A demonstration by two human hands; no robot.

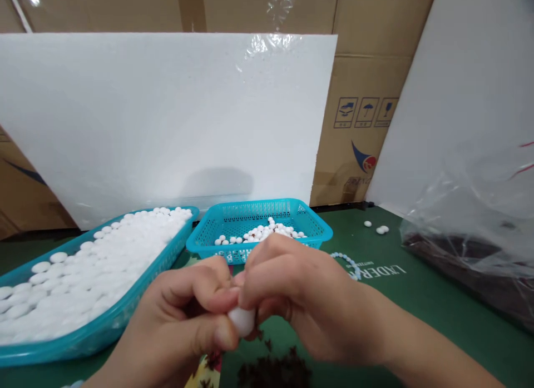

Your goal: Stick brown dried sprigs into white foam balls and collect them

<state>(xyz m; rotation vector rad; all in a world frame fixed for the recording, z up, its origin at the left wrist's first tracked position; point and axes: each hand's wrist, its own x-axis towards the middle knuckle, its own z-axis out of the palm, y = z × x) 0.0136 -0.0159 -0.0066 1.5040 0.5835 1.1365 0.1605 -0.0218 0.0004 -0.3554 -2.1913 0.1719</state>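
Note:
A small white ball (242, 321) is pinched between the thumb and fingers of my left hand (189, 304), low in the middle of the view. My right hand (304, 293) presses against the same ball from the right, fingers curled, and its fingertips meet those of my left hand. Whatever else the fingertips may hold is hidden. Small dark brown pieces (273, 371) lie in a pile on the green surface below my hands. Just behind the hands stands a turquoise basket (323, 232) with several white balls (261, 232) in it.
A larger turquoise basket (167, 254) full of white balls stands at the left. A pale blue beaded ring (348, 259) and a few loose balls (380, 230) lie right of centre. A clear bag (467, 265) of dark material sits far right. White board (167, 115) and cardboard (362, 76) stand behind.

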